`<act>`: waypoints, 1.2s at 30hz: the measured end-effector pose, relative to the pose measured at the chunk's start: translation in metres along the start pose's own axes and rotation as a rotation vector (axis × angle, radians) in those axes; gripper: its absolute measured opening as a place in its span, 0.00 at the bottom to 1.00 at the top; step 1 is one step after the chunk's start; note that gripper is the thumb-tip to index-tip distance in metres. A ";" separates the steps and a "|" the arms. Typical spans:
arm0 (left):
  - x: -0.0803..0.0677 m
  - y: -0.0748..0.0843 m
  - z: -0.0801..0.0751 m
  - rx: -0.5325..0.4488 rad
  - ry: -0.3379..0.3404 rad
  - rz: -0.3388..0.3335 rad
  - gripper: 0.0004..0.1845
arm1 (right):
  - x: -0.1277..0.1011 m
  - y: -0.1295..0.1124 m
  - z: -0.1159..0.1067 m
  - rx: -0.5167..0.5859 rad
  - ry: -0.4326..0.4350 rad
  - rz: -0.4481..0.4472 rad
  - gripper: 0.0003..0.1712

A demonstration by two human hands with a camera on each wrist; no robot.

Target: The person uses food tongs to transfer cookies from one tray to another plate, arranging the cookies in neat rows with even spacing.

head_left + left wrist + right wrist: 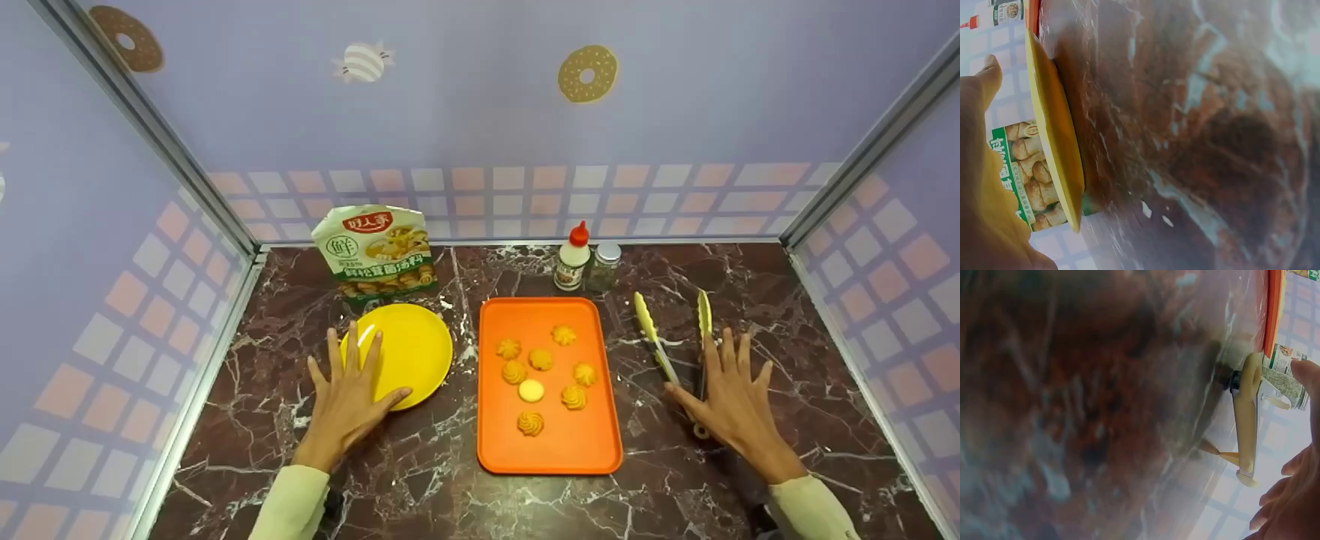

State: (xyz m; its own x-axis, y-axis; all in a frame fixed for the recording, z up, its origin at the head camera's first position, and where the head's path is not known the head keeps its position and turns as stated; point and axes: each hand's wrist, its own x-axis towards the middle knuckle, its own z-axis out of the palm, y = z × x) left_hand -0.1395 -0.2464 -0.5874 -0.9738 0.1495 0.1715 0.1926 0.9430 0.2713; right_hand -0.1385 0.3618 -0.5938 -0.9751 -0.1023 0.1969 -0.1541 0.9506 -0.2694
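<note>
My left hand (pixel 346 390) lies flat with spread fingers on the near left part of a yellow plate (pixel 412 341), whose rim (pixel 1055 135) shows edge-on in the left wrist view. My right hand (pixel 726 397) rests flat, fingers straight, over the handle end of yellow-tipped tongs (pixel 660 341); the tongs (pixel 1246 416) also show in the right wrist view. Between the hands lies an orange tray (pixel 555 450) with several swirled orange cookies (pixel 514 371) and one pale round piece (pixel 531 390).
A printed food bag (pixel 375 251) stands behind the plate. A red-capped squeeze bottle (pixel 573 256) and a small spice jar (pixel 603 266) stand behind the tray. Walls enclose the dark marble counter (pixel 405 480) on three sides.
</note>
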 end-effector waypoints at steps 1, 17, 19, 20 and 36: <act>0.000 -0.001 -0.001 -0.016 -0.002 -0.009 0.59 | 0.000 0.000 0.001 0.009 0.001 0.007 0.68; -0.010 -0.010 0.002 -0.450 0.264 -0.264 0.32 | -0.004 -0.011 0.005 0.232 0.094 0.170 0.63; -0.011 -0.011 0.004 -0.502 0.330 -0.294 0.28 | -0.003 -0.012 0.007 0.289 0.130 0.192 0.61; -0.012 -0.011 0.005 -0.525 0.357 -0.307 0.27 | -0.002 -0.013 0.009 0.322 0.152 0.203 0.60; -0.016 -0.015 0.022 -0.681 0.438 -0.537 0.19 | -0.007 -0.010 0.040 0.314 0.270 0.322 0.58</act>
State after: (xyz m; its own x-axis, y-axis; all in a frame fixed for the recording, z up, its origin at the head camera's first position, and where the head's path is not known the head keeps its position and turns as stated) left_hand -0.1292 -0.2570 -0.6148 -0.8478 -0.5040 0.1649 -0.1010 0.4587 0.8829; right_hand -0.1365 0.3419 -0.6299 -0.9116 0.2990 0.2821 0.0658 0.7836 -0.6178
